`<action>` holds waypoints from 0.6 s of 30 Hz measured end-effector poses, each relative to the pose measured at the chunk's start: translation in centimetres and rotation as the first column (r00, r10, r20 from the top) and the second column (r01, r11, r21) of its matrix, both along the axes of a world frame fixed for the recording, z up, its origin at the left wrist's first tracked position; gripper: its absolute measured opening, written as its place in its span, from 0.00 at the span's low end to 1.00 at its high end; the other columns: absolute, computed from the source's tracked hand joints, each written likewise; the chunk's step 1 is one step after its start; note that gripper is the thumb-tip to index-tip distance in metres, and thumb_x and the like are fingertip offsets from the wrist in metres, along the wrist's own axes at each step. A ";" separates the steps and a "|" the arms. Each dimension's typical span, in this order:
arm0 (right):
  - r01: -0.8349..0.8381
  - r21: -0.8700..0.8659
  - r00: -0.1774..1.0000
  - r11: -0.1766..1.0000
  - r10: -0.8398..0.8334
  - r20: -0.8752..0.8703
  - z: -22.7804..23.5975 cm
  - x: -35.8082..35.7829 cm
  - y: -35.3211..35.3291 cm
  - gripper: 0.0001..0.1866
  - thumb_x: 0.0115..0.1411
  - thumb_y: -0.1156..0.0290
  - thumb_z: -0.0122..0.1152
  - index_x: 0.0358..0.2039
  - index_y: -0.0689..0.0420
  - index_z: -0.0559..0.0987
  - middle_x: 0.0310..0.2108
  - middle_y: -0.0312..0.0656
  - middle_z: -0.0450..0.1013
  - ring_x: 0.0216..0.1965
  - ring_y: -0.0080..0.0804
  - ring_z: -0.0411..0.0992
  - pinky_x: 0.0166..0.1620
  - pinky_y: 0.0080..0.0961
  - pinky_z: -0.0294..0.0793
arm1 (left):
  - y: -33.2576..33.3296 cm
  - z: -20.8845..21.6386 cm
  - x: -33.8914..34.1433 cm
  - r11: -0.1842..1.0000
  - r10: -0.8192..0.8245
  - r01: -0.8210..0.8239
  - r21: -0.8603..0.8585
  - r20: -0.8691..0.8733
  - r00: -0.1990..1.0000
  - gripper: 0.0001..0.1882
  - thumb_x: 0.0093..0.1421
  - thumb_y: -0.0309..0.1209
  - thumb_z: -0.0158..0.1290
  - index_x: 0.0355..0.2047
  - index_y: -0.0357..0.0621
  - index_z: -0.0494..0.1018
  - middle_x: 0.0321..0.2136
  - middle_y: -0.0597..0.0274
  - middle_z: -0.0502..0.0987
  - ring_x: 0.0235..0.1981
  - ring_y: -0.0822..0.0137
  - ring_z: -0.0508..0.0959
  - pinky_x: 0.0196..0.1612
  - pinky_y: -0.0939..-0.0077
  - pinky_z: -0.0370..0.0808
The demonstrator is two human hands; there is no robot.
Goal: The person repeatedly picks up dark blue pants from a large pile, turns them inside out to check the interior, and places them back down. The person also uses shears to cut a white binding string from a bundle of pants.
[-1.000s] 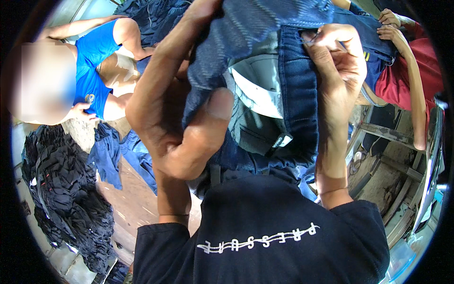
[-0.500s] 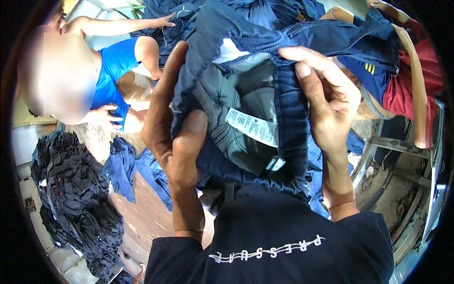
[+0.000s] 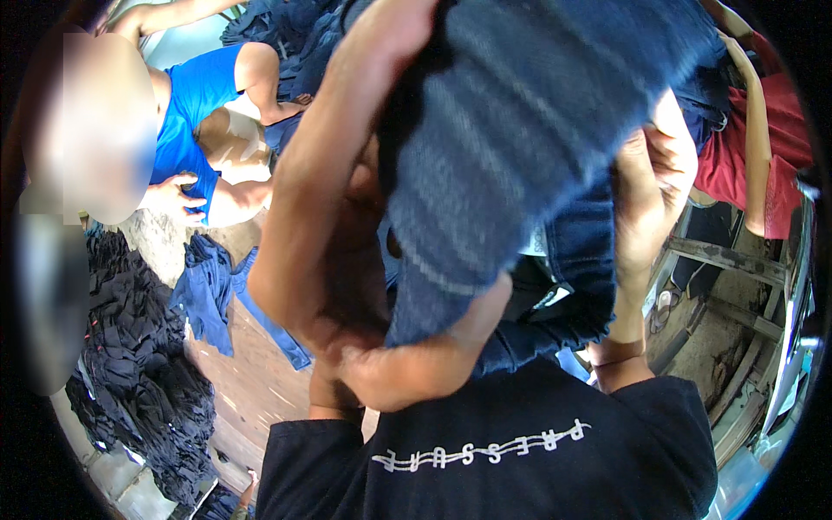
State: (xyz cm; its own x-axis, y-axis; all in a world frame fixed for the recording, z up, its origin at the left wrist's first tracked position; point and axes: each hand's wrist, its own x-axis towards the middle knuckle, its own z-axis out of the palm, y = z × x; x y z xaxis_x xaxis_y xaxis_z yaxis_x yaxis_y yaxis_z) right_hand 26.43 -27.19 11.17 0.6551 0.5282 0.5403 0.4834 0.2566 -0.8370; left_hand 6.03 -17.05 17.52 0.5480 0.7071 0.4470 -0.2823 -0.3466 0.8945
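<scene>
Dark blue jeans (image 3: 520, 130) with a gathered elastic waistband are held up close in front of me, filling the upper middle. My left hand (image 3: 347, 295) grips a fold of the denim, its thumb pressed along the lower edge; the other fingers are partly behind the cloth. On the right side, my right hand (image 3: 654, 169) holds the waistband with bent fingers. Between the hands the waist opening shows in part, with a small white label (image 3: 552, 296) inside. Most of the inner side is covered by the folded-over denim.
A big heap of black cloth (image 3: 139, 364) lies at left, beside blue garments (image 3: 208, 295) on the floor. One person in blue shorts (image 3: 199, 95) sits at upper left; another in red (image 3: 728, 169) is at right. A wooden frame (image 3: 728, 260) stands below the latter.
The left hand has swung inward and turned, folding the denim over the waist opening. The long care label inside is now mostly covered. My right hand has shifted slightly right.
</scene>
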 end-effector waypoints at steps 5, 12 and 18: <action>-0.459 0.151 0.839 0.875 0.483 -0.249 -2.0 -2.1 1.0 0.34 0.70 0.77 0.63 0.75 0.64 0.65 0.70 0.44 0.70 0.72 0.32 0.67 0.75 0.28 0.61 | 2.2 -3.6 5.0 0.973 -0.212 0.196 -0.121 -0.133 0.968 0.45 0.68 0.43 0.62 0.78 0.33 0.58 0.67 0.45 0.73 0.67 0.56 0.74 0.69 0.61 0.70; 0.040 -0.438 0.966 0.898 -0.147 -0.213 -5.8 7.7 -14.1 0.35 0.65 0.84 0.57 0.74 0.62 0.69 0.67 0.42 0.75 0.66 0.26 0.73 0.71 0.24 0.69 | 1.4 -9.4 6.4 0.902 -0.244 0.364 0.231 -0.422 0.873 0.36 0.68 0.41 0.66 0.73 0.44 0.71 0.66 0.54 0.76 0.66 0.58 0.76 0.67 0.60 0.72; 0.415 -0.479 0.846 0.774 -0.521 -0.109 -5.6 13.6 -34.6 0.34 0.74 0.68 0.58 0.78 0.58 0.64 0.72 0.46 0.70 0.66 0.34 0.74 0.70 0.31 0.72 | 6.3 -17.8 1.8 0.935 0.037 0.241 0.259 -0.749 0.661 0.30 0.66 0.38 0.66 0.66 0.42 0.76 0.65 0.44 0.76 0.67 0.46 0.73 0.72 0.56 0.67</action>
